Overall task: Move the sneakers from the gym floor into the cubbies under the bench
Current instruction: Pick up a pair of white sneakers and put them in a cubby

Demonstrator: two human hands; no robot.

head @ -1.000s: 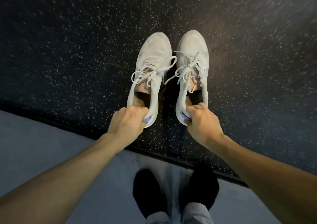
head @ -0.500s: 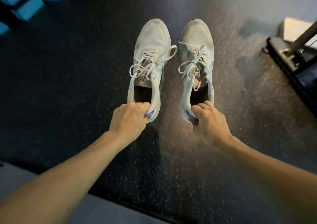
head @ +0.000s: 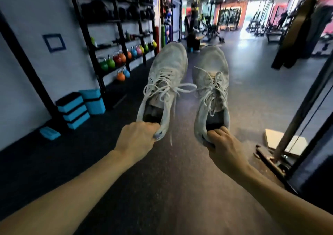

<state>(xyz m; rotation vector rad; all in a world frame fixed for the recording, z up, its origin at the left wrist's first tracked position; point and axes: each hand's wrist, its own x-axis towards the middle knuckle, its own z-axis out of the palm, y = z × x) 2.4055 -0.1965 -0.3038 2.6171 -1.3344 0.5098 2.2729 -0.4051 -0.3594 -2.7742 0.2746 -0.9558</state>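
The left hand (head: 137, 139) pinched the heel of one white sneaker (head: 164, 83), and the right hand (head: 222, 143) pinched the other sneaker (head: 211, 89). Both soft, laced shoes hung above the speckled gym floor (head: 180, 180), toes pointing away, lying long and side by side.

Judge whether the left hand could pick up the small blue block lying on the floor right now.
Probably not: the left hand is shut on a sneaker, and the block lies low and well off to its left.

two pale grey laced sneakers (head: 166, 83), side by side, toes forward
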